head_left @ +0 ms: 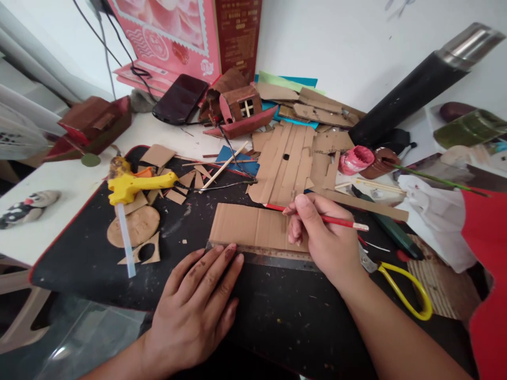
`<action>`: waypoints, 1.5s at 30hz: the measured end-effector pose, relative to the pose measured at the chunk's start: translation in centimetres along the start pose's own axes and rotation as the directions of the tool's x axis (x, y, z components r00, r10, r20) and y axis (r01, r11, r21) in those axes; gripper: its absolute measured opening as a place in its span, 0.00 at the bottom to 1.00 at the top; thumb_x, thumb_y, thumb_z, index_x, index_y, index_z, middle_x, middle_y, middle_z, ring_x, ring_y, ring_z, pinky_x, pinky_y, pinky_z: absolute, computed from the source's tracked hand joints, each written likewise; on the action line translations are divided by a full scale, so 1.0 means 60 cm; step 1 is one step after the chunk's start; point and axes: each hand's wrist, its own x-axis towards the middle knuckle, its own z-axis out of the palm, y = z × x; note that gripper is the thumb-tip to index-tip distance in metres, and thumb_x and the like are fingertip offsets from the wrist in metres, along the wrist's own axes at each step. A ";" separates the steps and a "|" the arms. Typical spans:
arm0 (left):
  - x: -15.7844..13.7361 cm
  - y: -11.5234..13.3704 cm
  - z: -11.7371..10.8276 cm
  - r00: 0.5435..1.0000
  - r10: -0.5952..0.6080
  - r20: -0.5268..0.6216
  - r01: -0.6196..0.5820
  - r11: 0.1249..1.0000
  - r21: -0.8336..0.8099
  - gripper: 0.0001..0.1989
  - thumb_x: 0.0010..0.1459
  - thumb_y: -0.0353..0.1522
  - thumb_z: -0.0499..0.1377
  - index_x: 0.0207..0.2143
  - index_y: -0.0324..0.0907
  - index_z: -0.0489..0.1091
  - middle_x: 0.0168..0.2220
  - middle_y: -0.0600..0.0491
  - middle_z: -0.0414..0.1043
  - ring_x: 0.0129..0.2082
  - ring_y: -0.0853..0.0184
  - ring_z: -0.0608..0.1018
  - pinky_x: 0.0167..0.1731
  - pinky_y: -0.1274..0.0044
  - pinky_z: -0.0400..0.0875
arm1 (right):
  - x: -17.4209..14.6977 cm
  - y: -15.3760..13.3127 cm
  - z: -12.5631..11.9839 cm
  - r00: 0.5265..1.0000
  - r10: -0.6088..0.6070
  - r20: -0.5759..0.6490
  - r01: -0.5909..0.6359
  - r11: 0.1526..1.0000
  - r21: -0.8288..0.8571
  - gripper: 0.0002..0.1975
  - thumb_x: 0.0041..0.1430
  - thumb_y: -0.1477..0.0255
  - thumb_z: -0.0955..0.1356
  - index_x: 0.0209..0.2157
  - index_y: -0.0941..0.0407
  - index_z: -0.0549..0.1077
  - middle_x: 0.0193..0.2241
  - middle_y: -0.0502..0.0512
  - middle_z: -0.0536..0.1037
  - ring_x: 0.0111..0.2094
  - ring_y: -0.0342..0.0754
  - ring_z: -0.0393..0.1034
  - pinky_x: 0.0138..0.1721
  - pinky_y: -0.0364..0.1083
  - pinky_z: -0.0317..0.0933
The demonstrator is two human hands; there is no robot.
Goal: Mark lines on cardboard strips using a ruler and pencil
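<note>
We take the cardboard piece (245, 227) before us as the clock's centre. At twelve o'clock lies the bigger slatted panel (293, 169), which we judge to be already put together. The cardboard piece itself is whole; we can make out no drawn line on it, so its marking seems at an early stage and mostly left to do. Our left hand (202, 295) is laid flat and holds nothing, its fingertips resting upon the ruler (281, 261) at the near edge. Our right hand (325, 237) grasps the red pencil (340, 221), nearly level; whether its tip touches, we cannot tell.

For moving, the widest room is on the black mat (285, 301) at six o'clock, between our forearms. Towards ten o'clock the yellow glue gun (138, 182) and scraps limit us; at four o'clock, the scissors (425, 301) lie near our right forearm.
</note>
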 end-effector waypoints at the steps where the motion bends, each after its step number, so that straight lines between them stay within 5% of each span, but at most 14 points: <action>1: 0.000 0.000 0.000 1.000 0.001 0.005 -0.001 1.000 0.001 0.23 0.73 0.33 0.59 0.66 0.36 0.76 0.67 0.41 0.78 0.68 0.55 0.76 0.78 0.64 0.52 | 0.000 -0.001 0.000 1.000 -0.001 0.001 0.001 1.000 0.003 0.22 0.77 0.52 0.72 0.34 0.53 0.80 0.19 0.46 0.74 0.19 0.43 0.71 0.21 0.45 0.63; 18: 0.002 -0.002 -0.001 1.000 0.024 0.019 -0.024 1.000 0.019 0.30 0.73 0.32 0.58 0.75 0.37 0.66 0.69 0.41 0.76 0.68 0.53 0.77 0.75 0.61 0.57 | -0.011 -0.011 0.011 0.998 -0.009 0.055 0.009 1.000 0.012 0.24 0.76 0.48 0.71 0.33 0.53 0.80 0.18 0.46 0.74 0.19 0.43 0.70 0.20 0.44 0.61; 28: 0.006 0.000 -0.003 0.999 0.038 0.011 -0.039 0.998 0.052 0.22 0.74 0.32 0.57 0.66 0.36 0.74 0.67 0.40 0.78 0.66 0.53 0.78 0.72 0.61 0.61 | -0.020 -0.017 0.025 0.982 0.107 0.153 -0.128 0.982 0.136 0.26 0.71 0.44 0.73 0.33 0.53 0.80 0.18 0.44 0.72 0.17 0.42 0.69 0.19 0.42 0.60; 45: 0.002 -0.001 0.001 0.999 0.045 -0.019 -0.043 0.994 0.100 0.21 0.75 0.32 0.56 0.66 0.37 0.74 0.60 0.40 0.79 0.63 0.52 0.78 0.70 0.59 0.65 | -0.018 -0.003 0.031 0.960 0.113 0.255 -0.154 0.977 0.150 0.29 0.68 0.42 0.74 0.29 0.54 0.78 0.15 0.43 0.68 0.16 0.41 0.68 0.19 0.41 0.61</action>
